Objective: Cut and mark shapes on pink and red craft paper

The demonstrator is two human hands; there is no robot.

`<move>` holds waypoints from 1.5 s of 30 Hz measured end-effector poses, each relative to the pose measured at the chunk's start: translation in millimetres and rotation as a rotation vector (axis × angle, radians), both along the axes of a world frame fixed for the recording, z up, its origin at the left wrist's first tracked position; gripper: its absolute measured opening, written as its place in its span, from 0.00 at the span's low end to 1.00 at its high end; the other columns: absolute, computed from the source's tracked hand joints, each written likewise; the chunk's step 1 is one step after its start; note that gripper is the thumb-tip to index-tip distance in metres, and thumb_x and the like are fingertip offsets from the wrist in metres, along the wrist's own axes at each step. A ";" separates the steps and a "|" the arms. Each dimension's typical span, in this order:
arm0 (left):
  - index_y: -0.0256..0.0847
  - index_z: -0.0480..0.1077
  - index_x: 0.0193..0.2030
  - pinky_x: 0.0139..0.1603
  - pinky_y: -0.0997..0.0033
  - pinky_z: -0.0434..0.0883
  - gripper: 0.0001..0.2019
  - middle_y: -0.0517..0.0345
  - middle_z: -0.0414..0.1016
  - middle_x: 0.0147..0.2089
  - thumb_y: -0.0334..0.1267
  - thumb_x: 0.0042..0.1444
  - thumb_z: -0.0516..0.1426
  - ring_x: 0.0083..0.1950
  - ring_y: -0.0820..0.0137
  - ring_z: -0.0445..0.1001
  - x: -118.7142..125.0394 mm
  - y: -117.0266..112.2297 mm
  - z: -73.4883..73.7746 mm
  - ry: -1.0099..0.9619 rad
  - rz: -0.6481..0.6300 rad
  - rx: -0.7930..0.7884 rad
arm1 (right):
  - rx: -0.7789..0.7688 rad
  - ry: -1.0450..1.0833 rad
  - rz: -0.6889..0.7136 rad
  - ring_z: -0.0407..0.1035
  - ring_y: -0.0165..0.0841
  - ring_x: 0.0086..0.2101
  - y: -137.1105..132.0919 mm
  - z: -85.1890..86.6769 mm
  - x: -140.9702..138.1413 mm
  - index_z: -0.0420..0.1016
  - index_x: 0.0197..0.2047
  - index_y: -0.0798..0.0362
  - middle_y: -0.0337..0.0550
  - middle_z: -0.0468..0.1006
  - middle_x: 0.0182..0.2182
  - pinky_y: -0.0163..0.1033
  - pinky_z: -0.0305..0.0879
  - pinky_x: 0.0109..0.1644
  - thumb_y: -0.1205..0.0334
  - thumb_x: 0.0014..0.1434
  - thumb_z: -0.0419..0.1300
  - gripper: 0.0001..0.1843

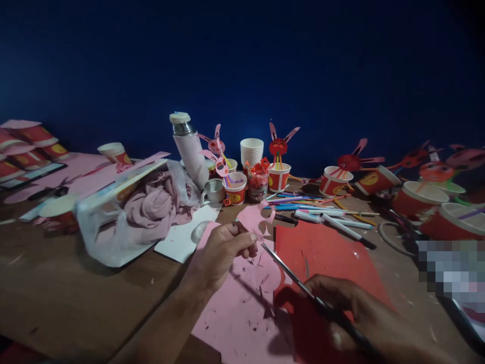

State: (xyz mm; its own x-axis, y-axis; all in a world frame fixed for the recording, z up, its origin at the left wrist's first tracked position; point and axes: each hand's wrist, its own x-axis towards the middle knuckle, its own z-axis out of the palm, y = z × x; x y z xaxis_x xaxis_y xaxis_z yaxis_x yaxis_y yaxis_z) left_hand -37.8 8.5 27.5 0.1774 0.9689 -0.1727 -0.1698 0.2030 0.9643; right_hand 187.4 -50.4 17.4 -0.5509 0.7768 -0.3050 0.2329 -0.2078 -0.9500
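In the head view I see the left hand (231, 242) pinching a small pink paper cut-out with curved notches (253, 218) between thumb and fingers, held up above a large flat pink paper sheet (215, 318). The right hand (350, 298) curls round the dark handles of slim metal scissors (285, 266); its grip is partly hidden. The blades look nearly together, tips just beside the left fingertips; I can't tell whether they touch the cut-out.

The step in hand looks like trimming the cut-out's edge. Another snip would call for parting the blades, turning the paper toward them and keeping the thumb clear.

A flat red paper sheet (329, 247) lies beside the pink one on the brown wooden counter (94, 308), scattered with dark scraps.
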 end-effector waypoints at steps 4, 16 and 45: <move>0.34 0.67 0.20 0.22 0.80 0.59 0.05 0.61 0.68 0.17 0.33 0.41 0.57 0.20 0.80 0.62 3.5 -1.8 0.3 -0.005 0.016 -0.001 | 0.179 0.080 -0.188 0.61 0.27 0.20 4.9 -7.1 6.9 0.68 0.36 0.53 0.36 0.69 0.20 0.31 0.56 0.23 0.45 0.44 0.62 0.23; 0.36 0.68 0.26 0.22 0.78 0.60 0.09 0.61 0.68 0.20 0.40 0.48 0.57 0.21 0.76 0.64 38.7 -35.6 -33.9 0.131 -0.175 -0.119 | 0.154 0.268 -0.637 0.66 0.27 0.27 -3.7 -9.4 -33.8 0.63 0.36 0.52 0.35 0.71 0.25 0.32 0.63 0.30 0.62 0.41 0.67 0.19; 0.37 0.66 0.26 0.19 0.80 0.55 0.08 0.64 0.65 0.18 0.40 0.50 0.55 0.18 0.80 0.59 34.4 -30.2 -28.1 0.209 -0.207 -0.086 | 0.403 -0.069 -0.638 0.68 0.30 0.30 -5.5 -15.4 -33.1 0.64 0.37 0.52 0.38 0.73 0.29 0.33 0.65 0.35 0.66 0.50 0.58 0.10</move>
State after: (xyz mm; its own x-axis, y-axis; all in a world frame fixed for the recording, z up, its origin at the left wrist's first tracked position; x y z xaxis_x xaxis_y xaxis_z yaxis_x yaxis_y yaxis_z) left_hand -3.5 -21.6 -0.6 0.3218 0.8958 -0.3065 0.0840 0.2954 0.9517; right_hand 154.4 -55.8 2.0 0.0525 0.9972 0.0525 0.2456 0.0381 -0.9686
